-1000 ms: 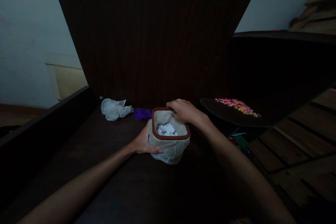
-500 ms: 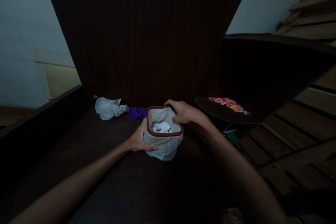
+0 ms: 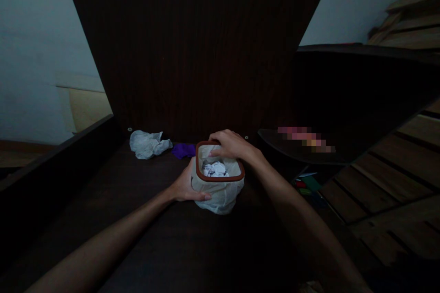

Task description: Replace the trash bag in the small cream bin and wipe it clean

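A small bin (image 3: 220, 179) with a brown square rim stands on the dark tabletop, a whitish plastic bag lining it and hanging over its outside. Crumpled white paper (image 3: 215, 169) lies inside. My left hand (image 3: 187, 185) is wrapped around the bin's left side, thumb across the front of the bag. At the far rim is my right hand (image 3: 231, 143), its fingers over the back edge and thumb inside against the liner. To the left lie a crumpled clear-white plastic bag (image 3: 147, 144) and a purple cloth-like piece (image 3: 183, 150), partly behind the bin.
A dark upright panel (image 3: 192, 55) rises behind the tabletop, and a low dark side board (image 3: 68, 146) edges the left. On the right, a curved dark shelf (image 3: 275, 144) carries a blurred pinkish patch, with small green and red items (image 3: 309, 183) below it.
My right hand has slid left along the bin's far rim, from the back right corner toward the middle. My left hand keeps its hold. The whole view has shifted slightly.
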A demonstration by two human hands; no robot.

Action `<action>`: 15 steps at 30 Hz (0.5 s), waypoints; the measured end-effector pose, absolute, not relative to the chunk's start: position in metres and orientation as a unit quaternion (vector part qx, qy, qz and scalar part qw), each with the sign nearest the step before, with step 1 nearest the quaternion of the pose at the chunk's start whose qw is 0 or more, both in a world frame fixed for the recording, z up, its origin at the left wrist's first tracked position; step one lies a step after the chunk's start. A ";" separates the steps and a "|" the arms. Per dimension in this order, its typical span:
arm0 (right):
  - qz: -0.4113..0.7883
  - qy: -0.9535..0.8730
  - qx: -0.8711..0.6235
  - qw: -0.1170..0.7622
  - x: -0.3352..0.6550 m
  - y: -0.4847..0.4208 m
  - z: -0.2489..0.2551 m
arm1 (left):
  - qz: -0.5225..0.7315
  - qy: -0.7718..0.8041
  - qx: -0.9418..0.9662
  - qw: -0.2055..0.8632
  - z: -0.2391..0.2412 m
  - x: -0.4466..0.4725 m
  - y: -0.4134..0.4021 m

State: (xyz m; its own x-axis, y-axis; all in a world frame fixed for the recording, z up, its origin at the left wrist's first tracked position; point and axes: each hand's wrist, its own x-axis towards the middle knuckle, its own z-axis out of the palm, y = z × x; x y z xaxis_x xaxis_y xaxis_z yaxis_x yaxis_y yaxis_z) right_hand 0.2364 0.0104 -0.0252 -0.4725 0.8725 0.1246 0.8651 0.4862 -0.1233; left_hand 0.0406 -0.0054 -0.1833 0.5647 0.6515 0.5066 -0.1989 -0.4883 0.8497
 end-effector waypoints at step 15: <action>0.297 -0.724 -0.414 0.465 0.268 -0.016 -0.064 | 0.447 0.165 0.742 0.471 -0.182 0.040 -0.006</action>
